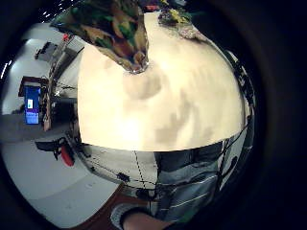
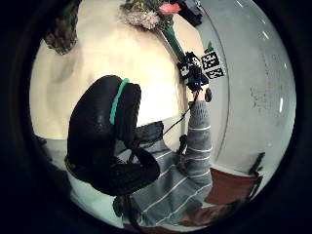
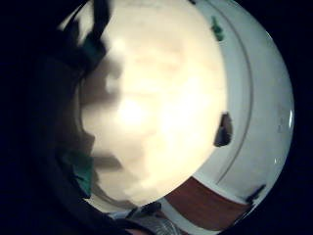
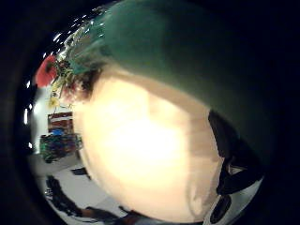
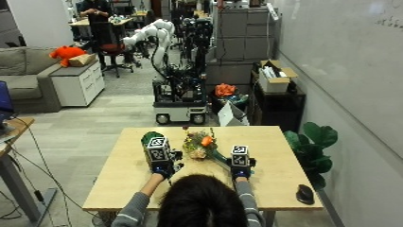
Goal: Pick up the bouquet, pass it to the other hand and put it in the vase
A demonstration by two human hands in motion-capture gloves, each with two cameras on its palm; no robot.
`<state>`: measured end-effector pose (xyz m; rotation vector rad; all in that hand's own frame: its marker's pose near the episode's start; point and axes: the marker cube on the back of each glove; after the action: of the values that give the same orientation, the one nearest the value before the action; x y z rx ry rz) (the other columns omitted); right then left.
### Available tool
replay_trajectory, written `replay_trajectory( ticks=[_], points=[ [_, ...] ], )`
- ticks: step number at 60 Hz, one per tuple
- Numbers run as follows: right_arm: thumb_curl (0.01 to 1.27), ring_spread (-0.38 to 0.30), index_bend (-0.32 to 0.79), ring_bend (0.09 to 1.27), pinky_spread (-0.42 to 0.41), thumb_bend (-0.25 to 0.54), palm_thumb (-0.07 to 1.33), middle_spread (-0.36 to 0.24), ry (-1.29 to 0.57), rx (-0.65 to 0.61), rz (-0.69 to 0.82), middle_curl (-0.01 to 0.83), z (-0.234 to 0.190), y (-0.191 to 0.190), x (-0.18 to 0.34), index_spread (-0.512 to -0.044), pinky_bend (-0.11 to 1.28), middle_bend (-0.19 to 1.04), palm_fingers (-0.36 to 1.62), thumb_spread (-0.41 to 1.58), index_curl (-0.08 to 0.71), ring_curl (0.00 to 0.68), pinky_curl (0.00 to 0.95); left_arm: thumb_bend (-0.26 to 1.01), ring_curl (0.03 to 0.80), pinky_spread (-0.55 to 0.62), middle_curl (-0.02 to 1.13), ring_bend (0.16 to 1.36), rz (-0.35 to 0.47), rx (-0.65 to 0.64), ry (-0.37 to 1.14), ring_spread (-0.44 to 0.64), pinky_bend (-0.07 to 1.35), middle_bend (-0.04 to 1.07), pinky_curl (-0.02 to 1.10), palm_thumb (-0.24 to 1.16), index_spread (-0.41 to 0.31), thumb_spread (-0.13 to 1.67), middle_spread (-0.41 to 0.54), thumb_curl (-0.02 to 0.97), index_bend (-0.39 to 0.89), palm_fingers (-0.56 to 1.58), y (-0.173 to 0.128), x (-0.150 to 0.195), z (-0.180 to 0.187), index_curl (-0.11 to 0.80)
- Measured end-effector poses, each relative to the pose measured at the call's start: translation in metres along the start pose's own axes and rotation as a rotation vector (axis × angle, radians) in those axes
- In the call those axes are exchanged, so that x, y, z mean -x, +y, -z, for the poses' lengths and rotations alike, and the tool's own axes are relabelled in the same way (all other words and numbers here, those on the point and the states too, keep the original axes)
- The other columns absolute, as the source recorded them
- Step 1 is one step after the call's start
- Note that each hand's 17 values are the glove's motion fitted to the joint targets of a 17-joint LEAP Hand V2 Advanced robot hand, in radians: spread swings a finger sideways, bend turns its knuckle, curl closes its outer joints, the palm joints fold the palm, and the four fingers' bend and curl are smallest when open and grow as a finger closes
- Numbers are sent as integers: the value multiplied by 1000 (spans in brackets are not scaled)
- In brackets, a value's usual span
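The bouquet [image 5: 200,144] is lying mid-surface [image 5: 274,165], its green stem angling into the right hand [image 5: 240,171], which is grasping it. The left hand [image 5: 162,169] is hovering beside the vase [image 5: 148,137]; its fingers — cannot tell. A mouse [image 5: 304,194] is sitting near the surface's right corner.

Bare table [image 5: 271,163] right — vase [image 5: 150,138] and bouquet [image 5: 200,145] crowd the middle.

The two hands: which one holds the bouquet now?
The right hand holds the bouquet by its green stem end, with the flowers lying toward the table's middle. The left hand holds nothing; it hovers near the vase.
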<state>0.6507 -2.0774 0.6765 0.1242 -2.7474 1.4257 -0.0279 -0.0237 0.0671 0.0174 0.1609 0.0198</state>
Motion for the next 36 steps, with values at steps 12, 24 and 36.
replay_trajectory(
  ticks=[12,24,36],
  points=[
    [324,-210,122,785,-239,180,827,-193,-49,-144,84,486,20,-5,12,-245,642,500,1439,1245,344,454,399,-16,275,273,360,627,1,-24,3,294,512,190,351,293,24,1216,260,293,128,103,2,0,7,237],
    [313,-196,391,936,-240,84,820,-181,-127,-218,52,600,25,-7,18,-242,707,764,1501,1142,460,548,472,-16,276,272,358,619,23,2,-11,293,507,191,352,293,21,1217,260,294,131,109,-3,8,2,240],
    [355,-185,601,997,-222,52,905,-158,-148,-258,-50,647,31,-9,1,-219,757,867,1443,1083,569,578,517,-17,275,272,351,607,41,9,-9,294,497,185,352,287,20,1219,259,291,142,119,-9,15,2,251]
  ],
)
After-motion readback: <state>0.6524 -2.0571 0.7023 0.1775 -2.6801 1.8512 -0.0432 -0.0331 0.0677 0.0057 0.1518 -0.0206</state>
